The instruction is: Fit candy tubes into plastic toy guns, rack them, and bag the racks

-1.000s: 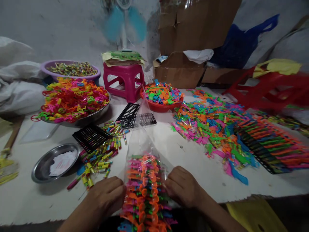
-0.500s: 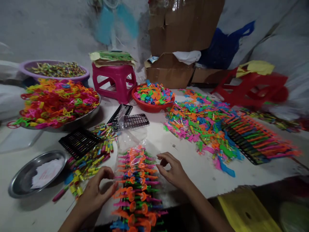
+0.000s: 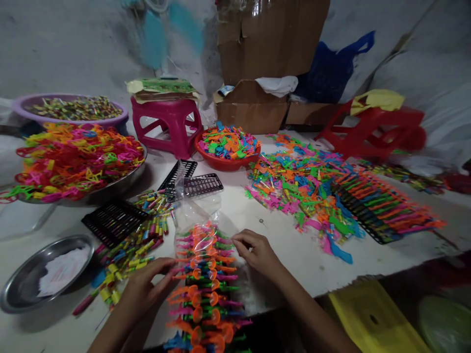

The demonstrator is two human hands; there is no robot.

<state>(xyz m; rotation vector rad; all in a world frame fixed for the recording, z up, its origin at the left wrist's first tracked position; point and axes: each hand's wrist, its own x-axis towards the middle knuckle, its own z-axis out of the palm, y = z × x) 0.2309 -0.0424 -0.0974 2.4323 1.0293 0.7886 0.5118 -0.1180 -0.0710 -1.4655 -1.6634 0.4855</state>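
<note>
A clear plastic bag (image 3: 198,208) lies in front of me, its upper part loose and wrinkled. Its lower part is around a rack of small plastic toys (image 3: 204,287) in orange, pink, green and blue, set in rows. At the bag's left edge, my left hand (image 3: 150,284) is closed with thumb and fingers pinched together on the film. On the opposite edge, a little farther up, my right hand (image 3: 255,250) pinches the film too. The near end of the rack reaches past the table's front edge.
Left are a metal basin (image 3: 128,179) of bright toys, a steel dish (image 3: 13,289) with paper, black racks (image 3: 114,223) and striped tubes (image 3: 136,250). A red bowl (image 3: 226,163), loose toys (image 3: 294,181) and another filled rack (image 3: 386,206) lie beyond and right.
Both hands' fingers have closed from a wider curl into pinches at the bag's edges. The whole view has shifted slightly, so things appear farther left.
</note>
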